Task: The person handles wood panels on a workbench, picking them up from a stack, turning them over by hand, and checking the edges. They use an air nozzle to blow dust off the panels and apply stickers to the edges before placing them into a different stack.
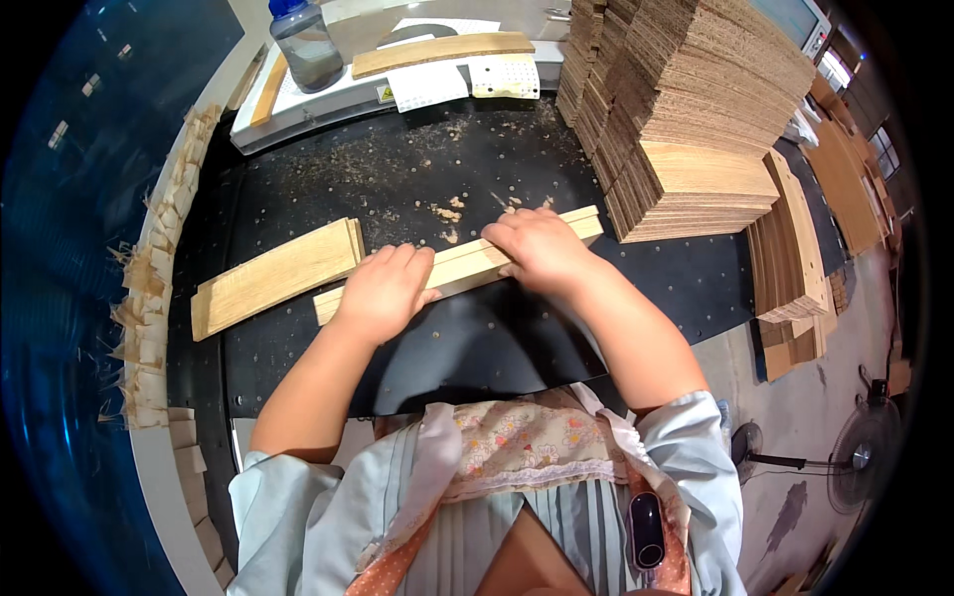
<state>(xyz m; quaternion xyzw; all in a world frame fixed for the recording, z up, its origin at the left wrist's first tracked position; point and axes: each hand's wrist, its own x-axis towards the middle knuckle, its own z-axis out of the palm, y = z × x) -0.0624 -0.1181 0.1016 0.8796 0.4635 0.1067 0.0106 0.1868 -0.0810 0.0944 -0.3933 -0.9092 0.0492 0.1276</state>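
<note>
Two or more narrow wood-grain boards, held together on edge, stretch between my hands over the black worktable. My left hand grips them near their left end, fingers over the top and thumb on the near side. Further along, my right hand clasps the same boards close to their right end. Just left of my left hand, a couple of similar boards lie flat in a slightly uneven pile. The undersides of the held boards are hidden from me.
Tall stacks of chipboard panels rise at the back right, with more boards at the table's right edge. A blue-capped bottle and a loose board rest on the white ledge behind. Wood chips litter the tabletop. A fan stands on the floor, right.
</note>
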